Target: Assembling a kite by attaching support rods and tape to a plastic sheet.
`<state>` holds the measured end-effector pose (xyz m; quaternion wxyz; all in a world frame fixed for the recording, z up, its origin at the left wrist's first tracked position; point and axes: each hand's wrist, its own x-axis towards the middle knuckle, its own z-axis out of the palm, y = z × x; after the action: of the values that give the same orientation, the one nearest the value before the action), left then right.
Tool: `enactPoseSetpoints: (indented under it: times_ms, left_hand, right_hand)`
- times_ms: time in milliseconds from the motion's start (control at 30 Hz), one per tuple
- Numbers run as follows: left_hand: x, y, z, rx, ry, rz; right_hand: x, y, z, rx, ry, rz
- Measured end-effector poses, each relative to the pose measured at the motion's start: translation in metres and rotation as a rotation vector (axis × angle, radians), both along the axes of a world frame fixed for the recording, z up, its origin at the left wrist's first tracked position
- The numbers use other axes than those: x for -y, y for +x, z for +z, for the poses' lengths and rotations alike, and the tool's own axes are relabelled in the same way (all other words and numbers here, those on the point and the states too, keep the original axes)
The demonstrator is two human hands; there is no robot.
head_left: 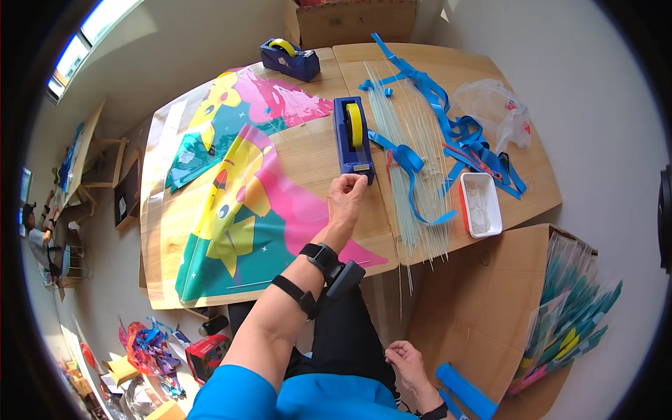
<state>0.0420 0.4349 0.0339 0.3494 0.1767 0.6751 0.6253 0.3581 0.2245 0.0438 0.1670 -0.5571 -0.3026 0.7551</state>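
Note:
My left hand [345,199] reaches over the table to the front end of a blue tape dispenser [343,133] with a yellow roll core. Its thumb and fingertips are pinched together by the cutting edge; anything between them is too small to make out. Low at the right, beside my leg, my right hand [406,360] is closed with curled fingers, and what it may hold cannot be seen. Left of the dispenser lies a printed plastic sheet [241,203] in pink, yellow and green. Another such sheet [231,112] lies behind it. Thin pale rods [413,175] lie to the right.
Blue ribbon strips [448,105], a clear plastic bag [493,112] and a red-and-white tub [481,203] occupy the table's right side. A second dispenser [290,61] stands at the back. A cardboard box [483,280] with folded colourful pieces stands at the right, below the table edge.

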Motion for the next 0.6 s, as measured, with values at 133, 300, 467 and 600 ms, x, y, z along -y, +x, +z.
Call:
enactPoseSetpoints:
  times_ms: [133,300,467,600]
  left_hand:
    - [0.066,-0.035,0.028,-0.141,0.243,0.075]
    - [0.194,-0.082,0.051,0.144,0.450,0.222]
    - [0.310,-0.092,0.056,0.181,0.477,0.350]
    - [0.378,-0.082,0.039,0.190,0.445,0.462]
  right_hand:
    - [-0.023,0.021,0.016,-0.033,-0.005,0.159]
    - [-0.047,0.014,0.040,-0.089,0.141,0.347]
    - [-0.044,-0.014,0.061,-0.079,0.210,0.560]
    - [-0.029,-0.027,0.061,0.025,0.273,0.664]
